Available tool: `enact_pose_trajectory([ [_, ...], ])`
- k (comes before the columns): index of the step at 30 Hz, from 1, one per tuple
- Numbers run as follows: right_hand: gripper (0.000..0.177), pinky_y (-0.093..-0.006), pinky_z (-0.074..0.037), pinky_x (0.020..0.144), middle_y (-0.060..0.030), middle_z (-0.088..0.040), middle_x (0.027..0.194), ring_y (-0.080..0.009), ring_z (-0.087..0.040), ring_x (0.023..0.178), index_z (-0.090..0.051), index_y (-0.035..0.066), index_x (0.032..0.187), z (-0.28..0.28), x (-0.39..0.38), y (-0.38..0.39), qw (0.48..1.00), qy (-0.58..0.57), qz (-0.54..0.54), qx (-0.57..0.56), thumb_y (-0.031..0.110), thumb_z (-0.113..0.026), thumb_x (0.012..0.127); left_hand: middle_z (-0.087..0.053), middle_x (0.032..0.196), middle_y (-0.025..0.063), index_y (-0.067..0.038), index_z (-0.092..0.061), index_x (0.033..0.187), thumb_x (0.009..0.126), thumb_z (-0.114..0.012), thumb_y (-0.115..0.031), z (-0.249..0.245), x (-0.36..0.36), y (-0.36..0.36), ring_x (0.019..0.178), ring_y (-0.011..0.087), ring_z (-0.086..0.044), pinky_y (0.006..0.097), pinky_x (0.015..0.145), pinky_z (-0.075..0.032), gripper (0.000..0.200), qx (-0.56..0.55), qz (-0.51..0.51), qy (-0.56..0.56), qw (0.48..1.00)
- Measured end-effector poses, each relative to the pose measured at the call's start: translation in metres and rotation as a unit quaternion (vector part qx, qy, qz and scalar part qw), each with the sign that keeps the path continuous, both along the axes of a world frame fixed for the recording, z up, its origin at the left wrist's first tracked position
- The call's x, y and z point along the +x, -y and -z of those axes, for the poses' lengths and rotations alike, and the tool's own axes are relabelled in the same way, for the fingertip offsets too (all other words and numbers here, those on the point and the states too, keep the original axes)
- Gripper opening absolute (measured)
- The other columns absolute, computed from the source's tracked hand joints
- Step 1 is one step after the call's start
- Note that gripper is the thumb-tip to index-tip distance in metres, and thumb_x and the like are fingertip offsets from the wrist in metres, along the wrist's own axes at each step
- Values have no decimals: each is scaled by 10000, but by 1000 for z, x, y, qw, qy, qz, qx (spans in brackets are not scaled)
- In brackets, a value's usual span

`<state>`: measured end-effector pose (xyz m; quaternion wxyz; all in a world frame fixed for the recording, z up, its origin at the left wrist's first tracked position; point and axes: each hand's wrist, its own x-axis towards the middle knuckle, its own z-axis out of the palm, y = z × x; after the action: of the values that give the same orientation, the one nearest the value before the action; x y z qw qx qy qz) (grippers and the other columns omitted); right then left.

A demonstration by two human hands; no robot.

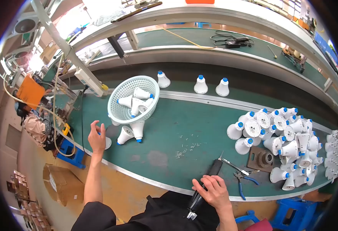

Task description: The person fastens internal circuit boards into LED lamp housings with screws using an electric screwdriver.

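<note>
My left hand (96, 139) is at the near left of the green bench, its fingers curled round a white bulb housing (107, 143) that it partly hides. Just right of it, two more white housings with blue tips, one of them a tilted housing (125, 134), lie below a pale green basket (114, 94) holding several others. A black electric screwdriver (215, 168) is in my right hand (214, 191) at the front edge, its bit pointing up and away. Small loose screws (188, 148) are scattered beyond that tip.
Many housings (288, 133) crowd the right side. Beside them are a metal fixture (264, 158), blue-handled pliers (241, 184) and tweezers (234, 166). Three housings, including a middle one (201, 84), stand on the dark strip behind the rail. A person (36, 125) sits at far left.
</note>
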<state>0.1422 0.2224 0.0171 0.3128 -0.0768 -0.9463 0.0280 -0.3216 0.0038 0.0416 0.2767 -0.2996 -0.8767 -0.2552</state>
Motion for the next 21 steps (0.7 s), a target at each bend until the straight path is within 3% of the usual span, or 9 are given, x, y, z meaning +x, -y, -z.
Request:
enact_pose_trajectory([
  [3, 364, -378, -509, 862, -21, -589, 988, -185, -641, 960, -711, 204, 1143, 2, 1, -2, 1000, 7, -4, 2, 290, -805, 802, -578, 695, 69, -78, -601, 1171, 979, -638, -245, 11, -1, 14, 624, 230, -584, 366, 619, -466, 257, 47, -24, 28, 998],
  [4, 300, -340, -491, 889, -16, -593, 987, -159, -638, 968, -710, 194, 1139, -1, 0, -1, 1000, -1, -4, -9, 164, -696, 841, -574, 696, 69, -72, -601, 1166, 976, -641, -250, 11, 4, 16, 635, 224, -584, 364, 630, -468, 263, 50, -12, 32, 998],
  [5, 305, -341, -491, 893, -16, -594, 987, -159, -637, 971, -709, 193, 1143, -1, -2, -2, 1000, 0, -12, -8, 158, -684, 841, -571, 697, 69, -65, -601, 1162, 974, -644, -254, 9, 7, 16, 645, 218, -583, 362, 640, -470, 270, 53, 3, 37, 998],
  [6, 310, -341, -491, 897, -16, -596, 987, -159, -636, 975, -708, 193, 1146, 0, -2, -2, 1000, 2, -14, -7, 152, -672, 841, -598, 805, 76, -61, -601, 1162, 946, -653, -228, 1, 13, 16, 744, 212, -599, 351, 687, -472, 279, 32, -11, 78, 996],
  [9, 328, -345, -494, 912, -14, -600, 994, -157, -631, 995, -702, 189, 1163, -1, 4, -5, 1000, 8, -12, -9, 140, -635, 846, -625, 946, 121, -37, -608, 1151, 898, -674, -182, -32, 22, -2, 855, 268, -620, 375, 764, -495, 299, -3, 32, -91, 995],
  [13, 328, -345, -493, 921, -12, -603, 1009, -154, -622, 1011, -691, 184, 1192, 1, 5, -7, 1000, 12, -16, -6, 159, -631, 870, -630, 1089, 120, -22, -608, 1194, 832, -688, -45, -82, 78, -121, 969, 254, -616, 346, 847, -487, 372, 58, 244, -67, 966],
  [16, 334, -337, -492, 922, -14, -611, 1024, -153, -619, 1019, -685, 177, 1210, 1, 7, -8, 1000, 14, -21, 2, 173, -633, 880, -616, 1210, 150, -60, -581, 1300, 804, -812, -191, -83, 115, -243, 1148, 336, -596, 420, 961, -485, 562, -50, 350, -2, 936],
  [17, 337, -336, -493, 920, -15, -613, 1025, -153, -619, 1021, -683, 175, 1213, 1, 7, -8, 1000, 12, -20, -3, 174, -633, 880, -574, 1260, 172, -77, -490, 1390, 842, -793, -352, -68, 109, -283, 1182, 366, -556, 464, 976, -474, 684, -67, 376, -26, 924],
  [21, 344, -336, -485, 922, 0, -612, 1014, -140, -634, 1003, -701, 213, 1180, 0, 7, -9, 999, 17, -19, -20, 168, -681, 840, -556, 1343, 190, -69, -389, 1497, 833, -724, -583, -16, 99, -405, 1259, 384, -526, 463, 1042, -462, 904, -97, 363, 8, 927],
])
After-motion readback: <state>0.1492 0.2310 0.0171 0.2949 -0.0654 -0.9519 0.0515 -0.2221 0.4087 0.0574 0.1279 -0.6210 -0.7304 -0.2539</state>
